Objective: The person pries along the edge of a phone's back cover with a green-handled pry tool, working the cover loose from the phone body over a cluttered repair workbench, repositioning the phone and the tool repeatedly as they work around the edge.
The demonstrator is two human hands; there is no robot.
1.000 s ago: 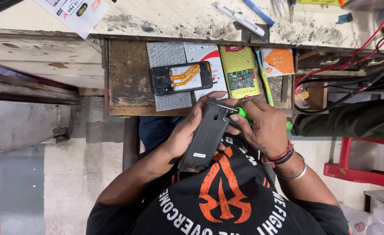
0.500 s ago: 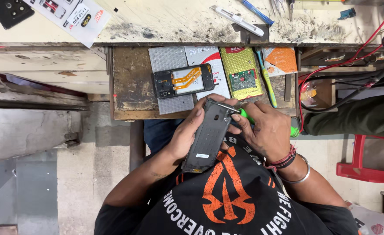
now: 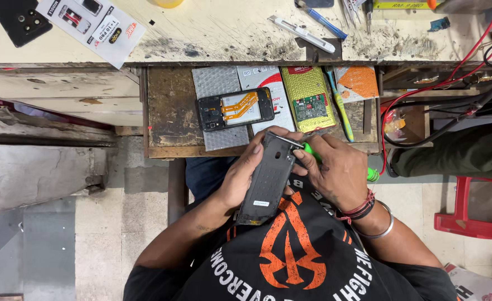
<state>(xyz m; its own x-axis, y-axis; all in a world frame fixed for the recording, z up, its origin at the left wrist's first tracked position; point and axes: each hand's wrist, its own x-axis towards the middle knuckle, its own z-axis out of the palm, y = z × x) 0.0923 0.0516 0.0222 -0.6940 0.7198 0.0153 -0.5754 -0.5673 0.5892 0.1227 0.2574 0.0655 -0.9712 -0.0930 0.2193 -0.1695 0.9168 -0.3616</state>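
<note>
Scratched, stained cream workbench (image 3: 212, 33) fills the top of the view; below its front edge a shallow wooden drawer (image 3: 170, 111) stands pulled out over a concrete floor.

Landmark: the drawer.
- Inside it, left of centre: opened black phone (image 3: 234, 108) with an orange flex cable showing, lying on a grey textured pouch (image 3: 215, 83).
- Right of that phone: white card with red print, then a yellow-green textured package (image 3: 307, 83) carrying a small green circuit board (image 3: 309, 106).
- Further right: green-handled tool (image 3: 339, 103) lying lengthwise; orange-and-white packet (image 3: 357, 81) at the drawer's right end.
- Above the drawer, on the bench: white rectangular label sheet (image 3: 90, 22) with black and red print, tilted, beside a black phone back cover (image 3: 20, 21) at far left; white utility knife (image 3: 301, 34) and blue-handled tool (image 3: 324, 22) towards the right.
- Right of the drawer: red and black wires (image 3: 452, 83); below them a red plastic stool (image 3: 474, 223).

Hands, just below the drawer's front edge, over the lap:
- Left hand (image 3: 243, 178) is clasped around the left side of a dark phone frame (image 3: 268, 178), held tilted, inner side up, top end towards the drawer.
- Right hand (image 3: 338, 173) is closed on a green-handled screwdriver (image 3: 313, 151); its metal shaft lies across the frame's top right corner. Handle is largely hidden by the fingers; the tip contact is too small to judge.
- Right wrist carries red and black threads and a metal bangle (image 3: 382, 223).
</note>
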